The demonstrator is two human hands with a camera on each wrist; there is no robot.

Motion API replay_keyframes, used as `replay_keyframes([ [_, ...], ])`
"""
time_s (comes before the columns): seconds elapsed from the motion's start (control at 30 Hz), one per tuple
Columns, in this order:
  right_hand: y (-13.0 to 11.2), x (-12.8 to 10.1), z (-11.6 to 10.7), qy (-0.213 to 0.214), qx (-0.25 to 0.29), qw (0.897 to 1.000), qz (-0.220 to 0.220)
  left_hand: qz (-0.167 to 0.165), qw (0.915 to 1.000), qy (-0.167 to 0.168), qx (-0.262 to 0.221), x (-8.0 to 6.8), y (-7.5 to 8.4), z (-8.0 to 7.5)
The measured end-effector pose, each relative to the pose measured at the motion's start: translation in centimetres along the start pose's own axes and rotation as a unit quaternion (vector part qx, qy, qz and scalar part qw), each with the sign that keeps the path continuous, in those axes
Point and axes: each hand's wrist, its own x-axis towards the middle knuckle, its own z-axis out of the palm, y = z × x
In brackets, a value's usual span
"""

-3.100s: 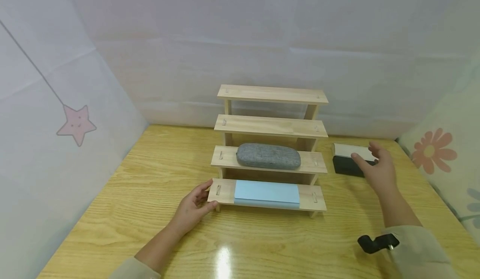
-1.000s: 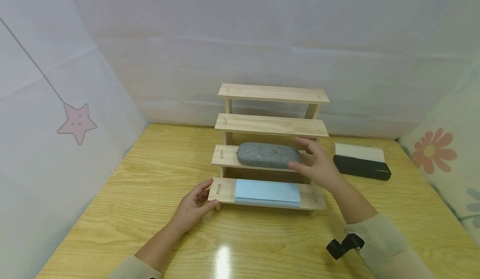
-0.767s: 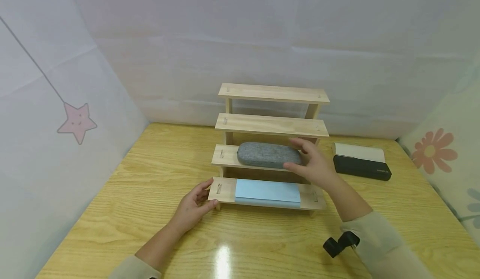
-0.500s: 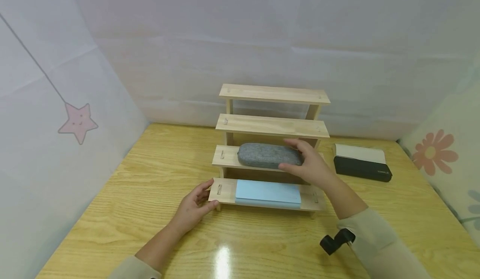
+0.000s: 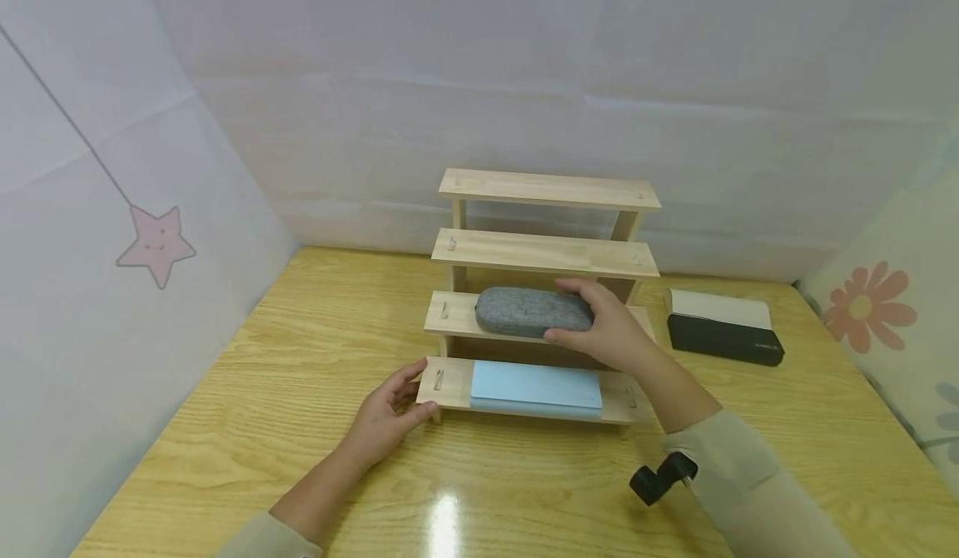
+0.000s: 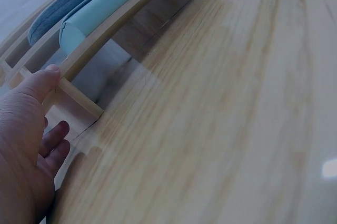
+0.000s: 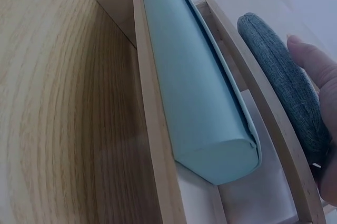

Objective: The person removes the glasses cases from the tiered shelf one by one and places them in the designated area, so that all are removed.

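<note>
Since a moment ago the right hand has come across from the black-and-white case and closed over the right end of the grey case, fingers curled over the top and thumb at the front edge. That grey case lies on the second step of the wooden stepped rack, directly above the blue case on the lowest step. The left hand steadies the rack's bottom-left corner, thumb and fingers pinching the board. Gripped only at one end, the grey case could tip or slip, or catch the step above.
</note>
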Motion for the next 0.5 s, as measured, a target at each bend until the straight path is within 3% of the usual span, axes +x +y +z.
replay_keyframes([
  [0.5,-0.38,0.18,0.61,0.011,-0.013,1.000,0.009,0.008,1.0000,0.000,0.000,-0.01,-0.10,0.04],
])
